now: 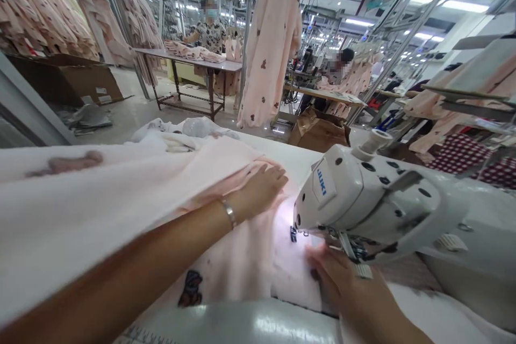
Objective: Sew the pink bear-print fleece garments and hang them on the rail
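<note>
From your left, the pale pink fabric (237,263) spreads over the table (278,148) to the presser foot (293,234). Your left hand (262,188) (bracelet (229,214) at the wrist) rests bent-fingered on its folds; whether it pinches them, I can't tell. The cloth is laid in at the foot, but no finished seam shows, so what's left can't be judged. Your right hand (342,274) touches the fabric beside the sewing machine (338,183), its grip unclear.

Fabric (242,263) is pale pink with scattered brown figures (190,288); sewing machine (342,185) is white with blue lettering (321,181); bracelet (229,214) is silver; checked cloth (457,155) is dark red and white
</note>
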A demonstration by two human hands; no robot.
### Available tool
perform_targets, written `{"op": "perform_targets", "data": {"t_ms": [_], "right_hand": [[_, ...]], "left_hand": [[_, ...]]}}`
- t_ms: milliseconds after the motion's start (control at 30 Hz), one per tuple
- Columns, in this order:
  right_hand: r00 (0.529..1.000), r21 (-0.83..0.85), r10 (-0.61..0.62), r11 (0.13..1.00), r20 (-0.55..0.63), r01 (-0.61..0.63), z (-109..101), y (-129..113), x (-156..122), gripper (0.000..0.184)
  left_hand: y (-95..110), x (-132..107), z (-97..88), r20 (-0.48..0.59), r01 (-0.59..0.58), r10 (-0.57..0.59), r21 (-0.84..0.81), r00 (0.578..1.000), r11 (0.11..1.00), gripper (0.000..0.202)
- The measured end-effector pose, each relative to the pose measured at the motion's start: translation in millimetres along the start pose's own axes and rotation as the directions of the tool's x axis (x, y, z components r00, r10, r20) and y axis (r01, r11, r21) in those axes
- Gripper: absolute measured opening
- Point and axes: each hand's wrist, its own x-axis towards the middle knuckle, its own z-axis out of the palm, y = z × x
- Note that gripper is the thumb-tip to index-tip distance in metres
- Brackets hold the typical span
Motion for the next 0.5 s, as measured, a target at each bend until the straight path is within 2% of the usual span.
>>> {"op": "perform_targets", "data": {"t_ms": [100,167,233,300,367,500], "right_hand": [[0.99,0.132,-0.141,0.981,-0.006,0.141,-1,-20,3,0.022],[0.985,0.205,-0.174,0.964,-0.003,0.171,-1,-30,7,0.02],[0.987,0.255,-0.158,0.956,0.028,0.145,-1,-36,9,0.017],[0.987,0.292,-0.144,0.949,0.07,0.118,-2,-38,10,0.016],[0.987,0.323,-0.134,0.941,0.089,0.098,-4,-38,10,0.014],[0.988,0.353,-0.129,0.931,0.088,0.09,-5,-42,8,0.009]], "left_hand": [[36,-45,-16.0,-0.008,0.12,-0.12,-0.053,0.993,0.991,0.013],[62,-82,-26.3,0.102,0.098,-0.083,-0.158,0.991,0.983,0.023],[79,-108,-31.6,0.177,0.045,-0.022,-0.128,0.984,0.991,0.024],[82,-117,-30.5,0.176,-0.002,0.013,-0.061,0.984,0.998,0.015],[76,-114,-24.6,0.126,-0.039,0.045,-0.045,0.991,0.998,0.005],[67,-102,-9.0,0.074,-0.142,0.143,-0.023,0.987,0.99,0.011]]}}
